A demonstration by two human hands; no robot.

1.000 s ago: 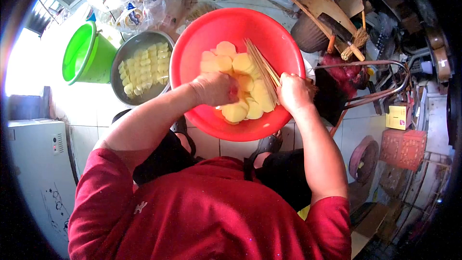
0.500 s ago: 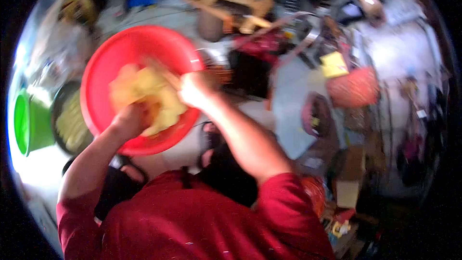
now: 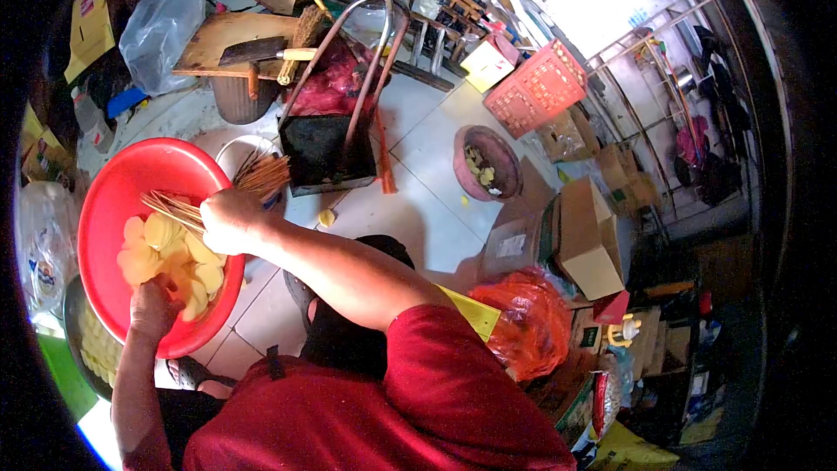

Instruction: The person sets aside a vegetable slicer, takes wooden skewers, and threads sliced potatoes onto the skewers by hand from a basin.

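A red basin (image 3: 105, 209) at the left holds pale yellow potato slices (image 3: 161, 231). My left hand (image 3: 155, 305) is at the lower edge of the slices, its fingers curled against them; what it grips, if anything, is hidden. Over the basin's right rim, my right hand (image 3: 231, 220) is closed around a bundle of thin wooden sticks (image 3: 261, 176). One end of the bundle reaches over the slices, and the other sticks out past the rim.
Below left stands a metal bowl (image 3: 77, 331) of pale pieces beside a green bucket (image 3: 61, 375). A cleaver (image 3: 253, 51) lies on a wooden board (image 3: 209, 35). Farther right are a pink bowl (image 3: 471, 144), a red crate (image 3: 545, 87), a cardboard box (image 3: 588, 240) and an orange bag (image 3: 527, 323).
The view has swung to the right, so the basin and both hands appear farther left. My right hand still grips the sticks, and my left hand remains at the slices.
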